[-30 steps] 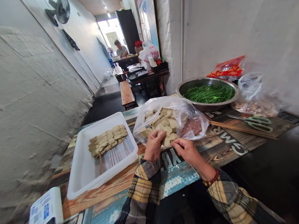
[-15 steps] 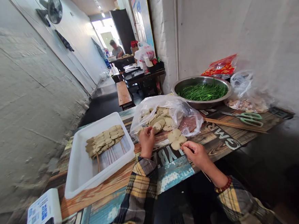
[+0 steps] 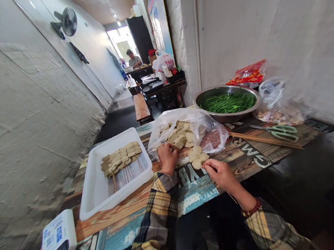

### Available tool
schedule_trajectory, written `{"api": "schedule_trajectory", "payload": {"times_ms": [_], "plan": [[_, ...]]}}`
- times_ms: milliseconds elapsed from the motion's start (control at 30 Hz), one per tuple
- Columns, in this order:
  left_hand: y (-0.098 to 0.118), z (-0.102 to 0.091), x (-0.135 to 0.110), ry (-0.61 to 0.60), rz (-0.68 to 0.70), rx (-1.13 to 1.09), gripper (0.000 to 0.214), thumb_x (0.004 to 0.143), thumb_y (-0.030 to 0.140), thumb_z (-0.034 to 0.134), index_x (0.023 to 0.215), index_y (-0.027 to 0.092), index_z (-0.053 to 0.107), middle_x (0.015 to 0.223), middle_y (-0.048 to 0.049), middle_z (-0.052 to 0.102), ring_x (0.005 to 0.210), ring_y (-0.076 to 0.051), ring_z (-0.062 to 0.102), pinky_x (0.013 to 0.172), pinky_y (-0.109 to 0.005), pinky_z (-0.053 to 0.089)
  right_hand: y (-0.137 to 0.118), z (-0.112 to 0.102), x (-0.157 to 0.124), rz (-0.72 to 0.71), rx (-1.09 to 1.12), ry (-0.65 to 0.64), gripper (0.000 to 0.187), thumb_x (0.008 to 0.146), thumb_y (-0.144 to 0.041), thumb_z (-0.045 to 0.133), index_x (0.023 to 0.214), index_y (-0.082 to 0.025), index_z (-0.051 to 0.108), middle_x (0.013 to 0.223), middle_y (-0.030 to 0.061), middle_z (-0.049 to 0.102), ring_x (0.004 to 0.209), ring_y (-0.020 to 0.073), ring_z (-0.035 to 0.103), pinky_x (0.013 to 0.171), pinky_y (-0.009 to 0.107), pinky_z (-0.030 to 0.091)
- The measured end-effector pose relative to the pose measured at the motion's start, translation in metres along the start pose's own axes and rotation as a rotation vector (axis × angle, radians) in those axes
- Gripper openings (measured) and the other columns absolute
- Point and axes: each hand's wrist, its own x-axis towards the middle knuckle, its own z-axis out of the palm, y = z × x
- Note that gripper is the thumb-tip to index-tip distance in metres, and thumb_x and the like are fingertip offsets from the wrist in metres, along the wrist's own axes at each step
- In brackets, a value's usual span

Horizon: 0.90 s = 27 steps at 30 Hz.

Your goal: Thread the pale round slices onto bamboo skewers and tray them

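My left hand (image 3: pixel 167 157) reaches into the mouth of a clear plastic bag (image 3: pixel 188 130) full of pale flat food slices, fingers curled among them. My right hand (image 3: pixel 220 171) pinches a thin bamboo skewer (image 3: pixel 213 175) with three slices (image 3: pixel 197 157) threaded at its tip, held just in front of the bag. A white plastic tray (image 3: pixel 100 190) to the left holds several finished skewers (image 3: pixel 120 158) laid side by side.
A steel bowl of green chives (image 3: pixel 227 102) stands behind the bag. Loose bamboo skewers (image 3: pixel 265 140) and green-handled scissors (image 3: pixel 283 130) lie to the right, beside more bags (image 3: pixel 277 104). A white device (image 3: pixel 58 236) sits at the near left edge. Another person (image 3: pixel 134 59) sits at a far table.
My right hand drew the skewer with its slices back out of the bag toward me. My left hand moved from the skewer into the bag's mouth.
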Motion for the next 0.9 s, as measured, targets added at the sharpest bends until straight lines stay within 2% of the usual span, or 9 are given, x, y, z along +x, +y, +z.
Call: {"api": "schedule_trajectory", "payload": {"times_ms": [267,600,733,900], "plan": [[-0.001,-0.003,-0.001,-0.038,-0.002,-0.175,0.006,0.071,0.014,0.054,0.072,0.02,0.054,0.068,-0.0005,0.055,0.068,-0.017,0.051,0.063,-0.028,0.033,0.0,0.001,0.002,-0.018,-0.02,0.003,0.023,0.084,-0.026,0.049,0.073,-0.017,0.066,0.065,0.0016,0.069,0.061,0.0157,0.063,0.059,0.023,0.044],[-0.009,-0.007,-0.001,-0.027,-0.054,-0.265,0.011,0.075,0.018,0.053,0.068,0.019,0.061,0.068,-0.0035,0.061,0.067,-0.019,0.055,0.063,-0.028,0.034,0.002,0.001,0.002,-0.03,-0.071,-0.02,0.024,0.086,-0.026,0.047,0.074,-0.017,0.066,0.067,0.0025,0.07,0.064,0.0172,0.064,0.061,0.024,0.045],[-0.01,-0.004,-0.002,-0.027,-0.07,-0.263,0.009,0.074,0.015,0.053,0.076,0.019,0.061,0.071,-0.0037,0.062,0.069,-0.019,0.057,0.065,-0.029,0.036,0.001,0.0,0.002,-0.031,-0.073,-0.018,0.024,0.086,-0.027,0.048,0.074,-0.017,0.066,0.066,0.0019,0.068,0.063,0.0166,0.063,0.06,0.024,0.044],[-0.003,-0.005,-0.005,-0.092,-0.037,-0.207,0.012,0.068,0.013,0.059,0.078,0.018,0.056,0.069,-0.0015,0.058,0.067,-0.018,0.054,0.064,-0.028,0.035,0.002,0.0,0.002,-0.036,-0.071,-0.022,0.025,0.087,-0.028,0.048,0.074,-0.017,0.066,0.061,0.0001,0.065,0.058,0.015,0.06,0.058,0.023,0.043]]}}
